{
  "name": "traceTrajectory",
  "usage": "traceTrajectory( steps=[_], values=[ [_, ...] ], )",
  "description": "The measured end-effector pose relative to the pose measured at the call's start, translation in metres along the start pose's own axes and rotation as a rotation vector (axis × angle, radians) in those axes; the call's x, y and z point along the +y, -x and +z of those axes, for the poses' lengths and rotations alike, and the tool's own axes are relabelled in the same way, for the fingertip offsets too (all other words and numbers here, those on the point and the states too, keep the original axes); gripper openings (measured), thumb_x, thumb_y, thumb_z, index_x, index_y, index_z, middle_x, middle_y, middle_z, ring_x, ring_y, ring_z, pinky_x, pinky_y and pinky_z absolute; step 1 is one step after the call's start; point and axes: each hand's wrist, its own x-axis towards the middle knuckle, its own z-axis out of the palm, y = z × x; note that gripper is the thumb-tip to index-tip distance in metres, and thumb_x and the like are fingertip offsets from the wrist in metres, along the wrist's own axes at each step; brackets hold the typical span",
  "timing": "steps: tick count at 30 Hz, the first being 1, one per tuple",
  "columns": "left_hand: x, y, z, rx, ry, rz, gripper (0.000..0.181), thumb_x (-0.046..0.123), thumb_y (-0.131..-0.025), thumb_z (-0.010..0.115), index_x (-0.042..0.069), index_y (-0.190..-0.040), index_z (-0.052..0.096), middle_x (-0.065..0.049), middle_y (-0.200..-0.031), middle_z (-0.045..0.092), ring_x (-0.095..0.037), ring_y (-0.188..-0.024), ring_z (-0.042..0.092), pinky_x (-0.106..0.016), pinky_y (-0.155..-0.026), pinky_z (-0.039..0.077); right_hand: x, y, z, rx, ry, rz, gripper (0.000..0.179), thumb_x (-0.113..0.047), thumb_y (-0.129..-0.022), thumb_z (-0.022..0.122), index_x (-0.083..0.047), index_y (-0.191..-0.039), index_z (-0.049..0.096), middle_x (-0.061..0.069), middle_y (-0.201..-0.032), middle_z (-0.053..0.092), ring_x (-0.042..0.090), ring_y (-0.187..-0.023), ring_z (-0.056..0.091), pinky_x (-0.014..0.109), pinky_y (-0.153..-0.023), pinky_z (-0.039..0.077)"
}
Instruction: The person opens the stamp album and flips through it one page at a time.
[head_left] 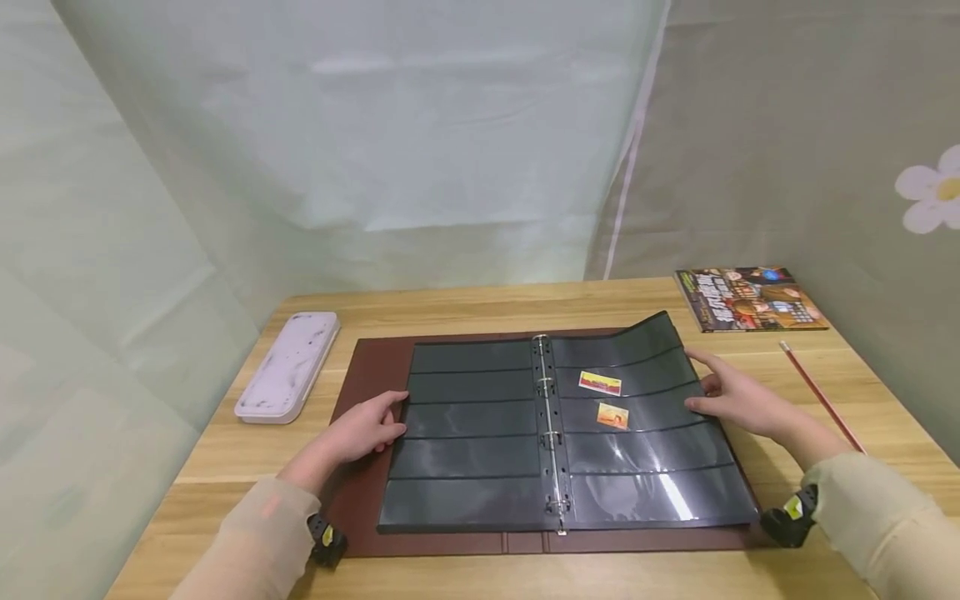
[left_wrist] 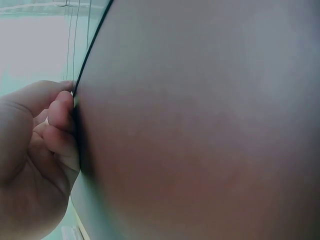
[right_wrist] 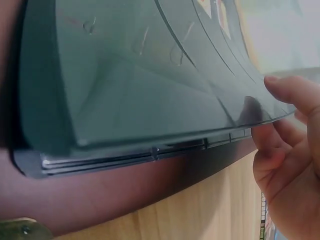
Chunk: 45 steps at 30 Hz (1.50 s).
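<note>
A stamp album (head_left: 375,367) with a maroon cover and ring binding lies open, showing black pocket pages. Two small stamps sit in the right page (head_left: 645,454): a red-and-yellow stamp (head_left: 600,383) and an orange stamp (head_left: 612,416) below it. My right hand (head_left: 738,400) holds that page's outer edge, thumb above and fingers beneath; its upper corner curves up off the pages below. At the outer edge of the left page (head_left: 465,458), my left hand (head_left: 363,429) rests with fingertips touching the edge, some fingers bent. The left wrist view is mostly filled by the maroon cover (left_wrist: 200,165).
A pale pencil case (head_left: 288,367) lies at the left of the wooden table (head_left: 480,304). At the back right is a colourful comic-style book (head_left: 750,300). A red pencil (head_left: 821,396) lies right of my right hand. Light curtains (head_left: 450,150) hang around the table.
</note>
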Motion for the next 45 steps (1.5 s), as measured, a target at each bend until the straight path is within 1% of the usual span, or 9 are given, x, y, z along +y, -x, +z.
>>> traceTrajectory(
  steps=[1,4,7,10,20,25,29,36,45],
  values=[
    [0.000,0.001,0.000,0.001,0.002,-0.002,0.053,0.014,-0.090,0.062,0.001,-0.137,0.042,0.000,-0.061,0.052,-0.016,-0.052,0.050,-0.032,-0.058,0.040,-0.001,0.000,0.000,-0.008,-0.004,0.004,0.085,-0.021,-0.089,0.064,0.003,-0.148,0.008,0.010,-0.091,0.063,0.019,-0.083,0.060,0.036,-0.068,0.047],
    [0.000,0.002,-0.001,0.007,0.005,-0.006,0.053,0.013,-0.090,0.062,0.002,-0.137,0.042,-0.001,-0.061,0.052,-0.016,-0.052,0.050,-0.032,-0.058,0.040,-0.005,-0.001,-0.001,-0.028,-0.021,0.014,0.085,-0.020,-0.090,0.063,0.000,-0.149,0.005,0.007,-0.078,0.059,0.016,-0.070,0.055,0.033,-0.061,0.044],
    [0.000,0.003,-0.001,0.012,0.017,-0.006,0.053,0.013,-0.090,0.062,0.002,-0.137,0.041,-0.001,-0.062,0.052,-0.016,-0.052,0.050,-0.032,-0.059,0.040,-0.008,-0.001,-0.003,-0.031,-0.053,0.014,0.085,-0.017,-0.090,0.063,-0.001,-0.149,0.004,0.004,-0.066,0.048,0.012,-0.055,0.043,0.030,-0.051,0.038],
    [0.000,0.003,-0.001,0.010,0.027,-0.011,0.053,0.014,-0.090,0.062,0.002,-0.137,0.040,-0.001,-0.062,0.052,-0.016,-0.053,0.050,-0.032,-0.059,0.040,-0.010,-0.001,-0.005,-0.030,-0.074,0.017,0.084,-0.015,-0.090,0.062,-0.001,-0.149,0.005,0.002,-0.063,0.041,0.010,-0.049,0.034,0.029,-0.047,0.034],
    [0.000,0.004,-0.001,0.006,0.033,-0.009,0.056,0.017,-0.090,0.063,0.002,-0.138,0.039,-0.001,-0.062,0.052,-0.016,-0.054,0.050,-0.032,-0.059,0.040,-0.016,0.001,-0.010,-0.031,-0.064,0.023,0.083,-0.016,-0.090,0.062,-0.001,-0.149,0.005,0.000,-0.060,0.039,0.009,-0.045,0.032,0.029,-0.043,0.033],
    [0.002,0.004,-0.003,0.005,0.069,-0.011,0.061,0.020,-0.089,0.064,0.000,-0.138,0.035,-0.002,-0.064,0.054,-0.016,-0.055,0.052,-0.032,-0.058,0.042,-0.023,0.000,-0.015,-0.041,-0.023,0.052,0.082,-0.020,-0.092,0.060,-0.001,-0.150,0.005,0.001,-0.061,0.040,0.010,-0.045,0.032,0.030,-0.044,0.033],
    [0.004,0.002,-0.006,0.003,0.090,0.006,0.064,0.021,-0.089,0.064,-0.001,-0.140,0.032,-0.002,-0.067,0.055,-0.017,-0.055,0.053,-0.033,-0.057,0.044,-0.028,0.000,-0.019,-0.046,-0.001,0.063,0.083,-0.022,-0.092,0.060,-0.002,-0.150,0.005,0.002,-0.061,0.041,0.011,-0.046,0.032,0.031,-0.044,0.033],
    [0.009,-0.003,-0.009,0.019,0.047,0.034,0.067,0.026,-0.089,0.064,0.001,-0.142,0.031,-0.001,-0.069,0.054,-0.016,-0.059,0.053,-0.033,-0.068,0.042,-0.040,0.000,-0.026,-0.053,-0.016,0.062,0.083,-0.023,-0.092,0.060,-0.006,-0.151,0.004,0.002,-0.061,0.041,0.011,-0.044,0.034,0.031,-0.044,0.034],
    [0.016,-0.004,-0.013,0.027,0.050,0.052,0.070,0.029,-0.089,0.064,0.001,-0.142,0.029,-0.002,-0.074,0.054,-0.016,-0.062,0.053,-0.034,-0.067,0.042,-0.055,0.001,-0.034,-0.047,-0.029,0.076,0.085,-0.027,-0.091,0.061,-0.009,-0.152,0.004,0.004,-0.061,0.045,0.017,-0.042,0.042,0.033,-0.045,0.039]
  ],
)
